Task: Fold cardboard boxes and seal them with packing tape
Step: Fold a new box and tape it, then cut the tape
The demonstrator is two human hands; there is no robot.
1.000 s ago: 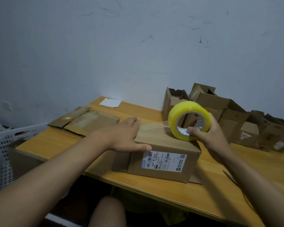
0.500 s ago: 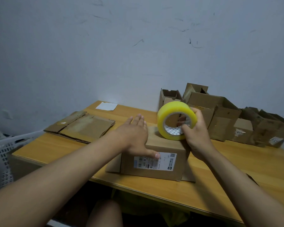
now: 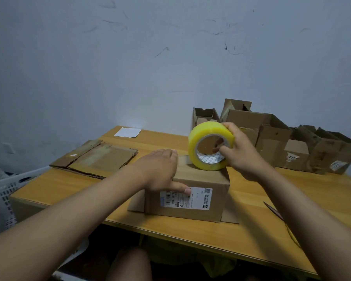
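Note:
A small brown cardboard box (image 3: pixel 203 205) with a white shipping label on its front stands near the front edge of the wooden table (image 3: pixel 190 230). Its side flaps stick out at the bottom. My left hand (image 3: pixel 160 169) lies flat on the box top with straight fingers, the thumb over the front edge onto the label. My right hand (image 3: pixel 241 153) grips a yellow roll of packing tape (image 3: pixel 208 129), fingers through its core. The roll stands on edge at the right rear of the box top.
Flattened cardboard sheets (image 3: pixel 97 157) lie at the table's left. A white paper (image 3: pixel 128 132) sits at the back. Several opened boxes (image 3: pixel 272 138) line the back right along the wall. A white plastic basket (image 3: pixel 6 191) stands left of the table. Scissors (image 3: pixel 276 211) show by my right forearm.
The tape roll has shifted left and slightly up in my right hand, over the box top. My left hand has slid along the top, thumb now on the label.

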